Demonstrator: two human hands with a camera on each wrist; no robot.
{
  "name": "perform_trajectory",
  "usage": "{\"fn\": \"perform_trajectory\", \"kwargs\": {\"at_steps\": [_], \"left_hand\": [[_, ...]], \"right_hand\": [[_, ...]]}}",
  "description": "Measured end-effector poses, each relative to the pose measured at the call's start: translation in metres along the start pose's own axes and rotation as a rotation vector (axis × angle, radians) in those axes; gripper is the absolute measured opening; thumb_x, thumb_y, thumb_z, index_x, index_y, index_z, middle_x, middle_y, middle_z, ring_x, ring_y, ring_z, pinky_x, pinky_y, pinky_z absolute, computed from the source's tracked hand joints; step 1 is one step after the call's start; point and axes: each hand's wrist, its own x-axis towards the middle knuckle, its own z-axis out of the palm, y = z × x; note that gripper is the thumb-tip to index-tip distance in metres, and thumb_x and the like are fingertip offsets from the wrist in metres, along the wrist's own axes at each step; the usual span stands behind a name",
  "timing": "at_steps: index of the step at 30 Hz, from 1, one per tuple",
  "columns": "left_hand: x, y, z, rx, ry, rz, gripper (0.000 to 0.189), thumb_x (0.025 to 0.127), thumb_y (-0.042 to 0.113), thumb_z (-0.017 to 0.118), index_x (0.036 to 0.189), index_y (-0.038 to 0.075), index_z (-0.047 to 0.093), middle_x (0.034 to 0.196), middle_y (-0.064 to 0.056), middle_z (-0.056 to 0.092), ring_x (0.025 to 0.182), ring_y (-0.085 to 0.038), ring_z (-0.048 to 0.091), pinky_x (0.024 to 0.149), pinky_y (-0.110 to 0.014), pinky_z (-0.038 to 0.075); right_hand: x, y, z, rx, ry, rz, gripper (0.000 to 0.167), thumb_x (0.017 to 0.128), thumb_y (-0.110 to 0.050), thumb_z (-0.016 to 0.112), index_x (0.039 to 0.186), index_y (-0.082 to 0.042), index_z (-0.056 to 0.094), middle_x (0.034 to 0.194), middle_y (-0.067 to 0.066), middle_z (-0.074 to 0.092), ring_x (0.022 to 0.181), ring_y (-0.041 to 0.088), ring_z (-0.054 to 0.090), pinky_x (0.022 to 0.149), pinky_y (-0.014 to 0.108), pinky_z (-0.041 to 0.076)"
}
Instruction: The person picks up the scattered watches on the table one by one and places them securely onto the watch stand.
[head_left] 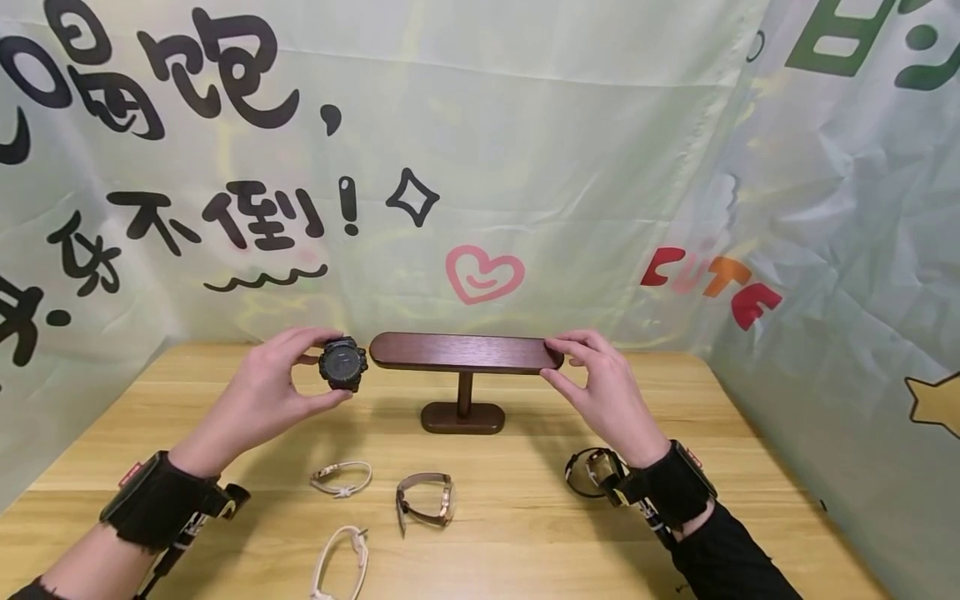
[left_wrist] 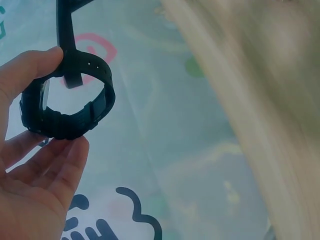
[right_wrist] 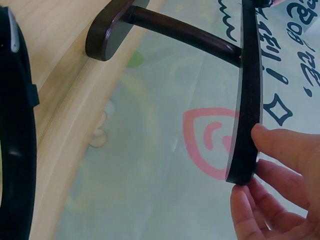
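Observation:
My left hand (head_left: 262, 392) holds a chunky black wristwatch (head_left: 342, 364) between thumb and fingers, its round dial facing the head camera, just off the left end of a dark wooden T-shaped watch stand (head_left: 457, 352). In the left wrist view the watch's strap (left_wrist: 108, 85) forms a closed loop. At the bar's right end, my right hand (head_left: 607, 396) pinches the stand between thumb and fingers. From the right wrist the stand's bar (right_wrist: 248, 90) appears edge-on, fingers (right_wrist: 242, 205) wrapping its tip. The stand's base (head_left: 462, 418) sits on the table.
Nearer me on the wooden table (head_left: 510, 533) lie a slim white-strapped watch (head_left: 342, 480), a brown-strapped watch (head_left: 425, 502) and another white watch (head_left: 341, 562). A dark-strapped watch (head_left: 588, 472) is partly hidden by the right wrist camera. Printed cloth (head_left: 562, 167) hangs behind the table.

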Motion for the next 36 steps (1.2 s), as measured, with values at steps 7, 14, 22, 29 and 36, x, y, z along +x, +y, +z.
{"fn": "perform_trajectory", "kwargs": {"at_steps": [7,14,22,29,36], "left_hand": [[0.005,-0.006,0.001,-0.019,-0.022,-0.003,0.073,0.070,0.014,0.102,0.135,0.009,0.069,0.121,-0.010,0.075,0.104,-0.032,0.076,0.088,-0.054,0.065],[0.011,-0.007,0.001,-0.040,-0.064,-0.027,0.073,0.073,0.016,0.101,0.138,0.008,0.067,0.127,-0.012,0.075,0.108,-0.036,0.078,0.094,-0.056,0.063],[0.018,-0.005,0.005,-0.050,-0.086,-0.013,0.071,0.074,0.015,0.100,0.137,0.007,0.068,0.127,-0.013,0.075,0.110,-0.035,0.077,0.095,-0.055,0.063],[0.025,-0.004,0.010,-0.058,-0.109,-0.005,0.072,0.075,0.014,0.100,0.138,0.007,0.067,0.129,-0.013,0.074,0.114,-0.036,0.075,0.099,-0.057,0.062],[0.030,-0.001,0.014,-0.061,-0.140,-0.007,0.072,0.076,0.015,0.099,0.139,0.006,0.066,0.130,-0.014,0.074,0.117,-0.036,0.073,0.098,-0.055,0.063]], "right_hand": [[0.000,0.002,0.000,0.016,0.004,-0.005,0.038,0.097,-0.016,0.082,0.133,-0.005,0.075,0.131,0.013,0.069,0.113,0.033,0.068,0.094,0.051,0.057],[0.002,0.005,0.000,0.026,0.001,-0.009,0.038,0.097,-0.014,0.082,0.133,-0.004,0.075,0.131,0.013,0.069,0.114,0.034,0.069,0.096,0.051,0.059],[0.002,0.006,0.000,0.026,-0.008,-0.004,0.038,0.097,-0.014,0.081,0.134,-0.005,0.075,0.132,0.013,0.069,0.113,0.035,0.070,0.096,0.051,0.059],[0.003,0.007,-0.001,0.026,-0.011,-0.004,0.038,0.097,-0.014,0.081,0.134,-0.005,0.075,0.133,0.013,0.069,0.112,0.035,0.070,0.097,0.051,0.059],[0.003,0.007,0.000,0.042,-0.012,-0.002,0.038,0.097,-0.013,0.081,0.133,-0.005,0.075,0.132,0.012,0.069,0.113,0.033,0.073,0.100,0.051,0.061]]}}
